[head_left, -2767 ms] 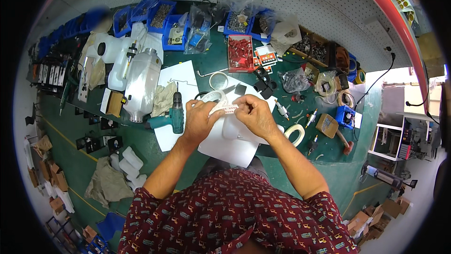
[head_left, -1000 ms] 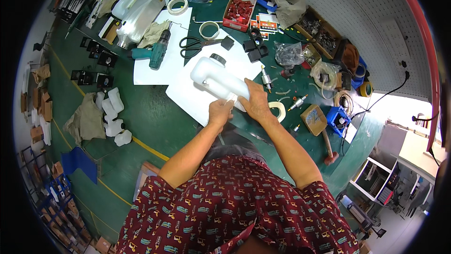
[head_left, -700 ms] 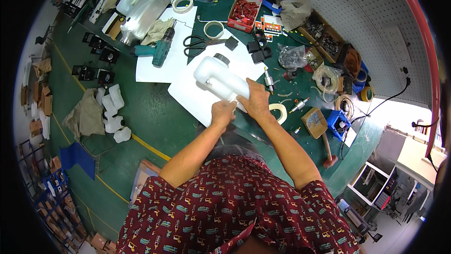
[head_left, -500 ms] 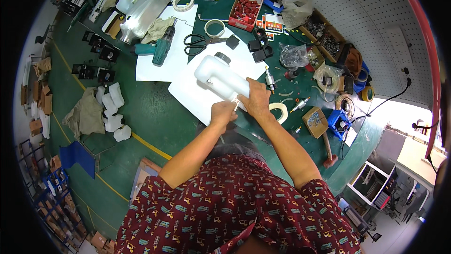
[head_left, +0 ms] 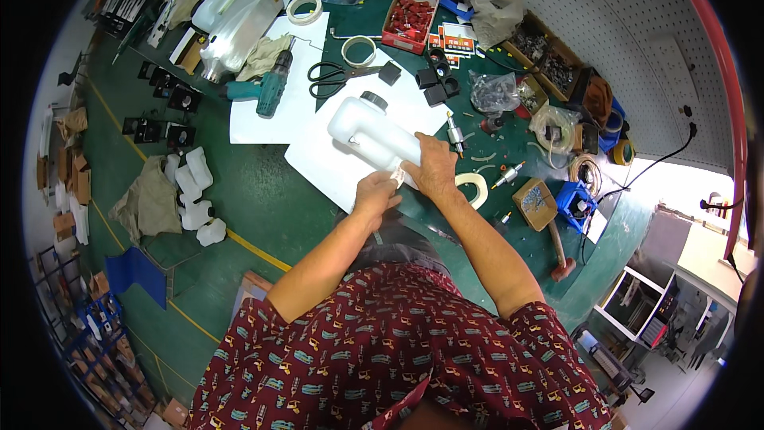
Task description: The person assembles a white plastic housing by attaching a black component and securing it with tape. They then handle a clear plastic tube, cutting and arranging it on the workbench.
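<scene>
A white plastic tank (head_left: 368, 129) with a black cap (head_left: 375, 100) lies on white sheets (head_left: 310, 166) at the bench's front edge. My right hand (head_left: 434, 166) grips its near right end, fingers over the top and thumb toward the left hand. Beside that thumb, my left hand (head_left: 376, 195) is closed, pinching a small white strip (head_left: 398, 175) against the tank's near end. Whether the strip is tape or a label I cannot make out. Just right of the right hand lies a roll of cream tape (head_left: 473, 190).
Behind the tank are scissors (head_left: 334, 77), a cordless drill (head_left: 272, 89), a tape ring (head_left: 359, 51) and black fittings (head_left: 436, 80). A red box (head_left: 411, 21) of red parts stands farther back. To the right are small metal pumps (head_left: 508, 175), a cardboard box (head_left: 535, 204) and a hammer (head_left: 559, 251).
My left fingers have shifted slightly, and the white strip between them looks more crumpled or folded. The right hand and tank have hardly moved; the whole view has shifted a little.
</scene>
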The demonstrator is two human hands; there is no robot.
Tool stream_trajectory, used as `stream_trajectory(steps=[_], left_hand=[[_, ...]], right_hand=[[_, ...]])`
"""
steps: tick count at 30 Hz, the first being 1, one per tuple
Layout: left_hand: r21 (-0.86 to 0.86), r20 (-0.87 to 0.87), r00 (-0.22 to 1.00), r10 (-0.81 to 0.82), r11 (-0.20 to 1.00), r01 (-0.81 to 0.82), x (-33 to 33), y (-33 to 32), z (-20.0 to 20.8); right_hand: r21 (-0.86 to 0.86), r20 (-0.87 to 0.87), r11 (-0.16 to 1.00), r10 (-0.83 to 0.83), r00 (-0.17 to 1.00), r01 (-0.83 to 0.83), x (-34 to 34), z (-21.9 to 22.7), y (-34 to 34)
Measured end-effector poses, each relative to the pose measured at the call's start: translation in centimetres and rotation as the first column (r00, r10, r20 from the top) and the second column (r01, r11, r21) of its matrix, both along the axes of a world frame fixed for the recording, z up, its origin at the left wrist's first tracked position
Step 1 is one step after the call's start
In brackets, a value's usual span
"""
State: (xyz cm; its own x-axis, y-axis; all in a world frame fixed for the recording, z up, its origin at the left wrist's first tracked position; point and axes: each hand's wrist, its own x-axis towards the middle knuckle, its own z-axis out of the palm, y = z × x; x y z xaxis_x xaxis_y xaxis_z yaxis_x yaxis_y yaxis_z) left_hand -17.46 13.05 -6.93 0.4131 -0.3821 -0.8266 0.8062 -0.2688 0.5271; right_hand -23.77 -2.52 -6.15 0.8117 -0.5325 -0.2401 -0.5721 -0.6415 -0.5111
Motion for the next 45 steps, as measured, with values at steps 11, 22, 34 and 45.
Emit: stream_trajectory(steps=[11,22,34,45], left_hand=[[-0.081,0.267,0.957,0.114,0.992,-0.095,-1.8,-1.9,-1.7],[0.056,0.436,0.89,-0.135,0.991,0.122,-0.1,-2.3,-1.4],[0.202,0.585,0.756,-0.294,0.955,0.216,0.5,-1.7,-1.0],[0.033,0.154,0.988,0.016,0.999,-0.021,0.4,-3.2,-0.3]], right_hand=[[-0.021,0.005,0.999,0.031,1.0,-0.031,-0.1,-0.5,-0.5],[-0.01,-0.048,0.999,0.042,0.998,-0.043,0.3,-0.2,-0.8],[-0.013,-0.046,0.998,0.054,0.997,-0.055,0.2,-0.3,-1.1],[0.01,-0.032,0.999,0.052,0.998,-0.051,0.2,0.2,-1.0]])
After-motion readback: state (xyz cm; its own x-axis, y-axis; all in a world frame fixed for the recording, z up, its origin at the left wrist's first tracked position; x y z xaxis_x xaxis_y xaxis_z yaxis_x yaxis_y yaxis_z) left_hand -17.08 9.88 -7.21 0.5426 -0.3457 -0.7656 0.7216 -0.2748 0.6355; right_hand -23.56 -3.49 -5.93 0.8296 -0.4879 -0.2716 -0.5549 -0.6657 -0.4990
